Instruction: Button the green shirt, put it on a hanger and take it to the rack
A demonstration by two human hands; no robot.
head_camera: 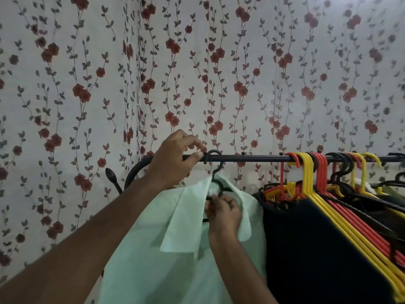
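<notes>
Nearest the camera, the green shirt (153, 249) is seen hanging below the rack rail (252, 158), draped over a black hanger (215, 170) whose hook is already looped over the rail. The left hand (173, 159) is held at the rail just left of the hook, its thumb and fingertips closed in a pinch at the rail beside the hook. The right hand (223, 212) is lower, inside the collar opening, where its fingers are curled round the hanger's neck. The rail's long axis runs left to right, and the shirt hangs straight down from it, directly ahead of both hands; the left hand is the nearer to the hook. To the right, a dark garment (306, 249) and red, yellow and black hangers (317, 172) are crowded close against the shirt. The hanging is judged nearly complete, with release remaining. No brand, label or writing can be read.
</notes>
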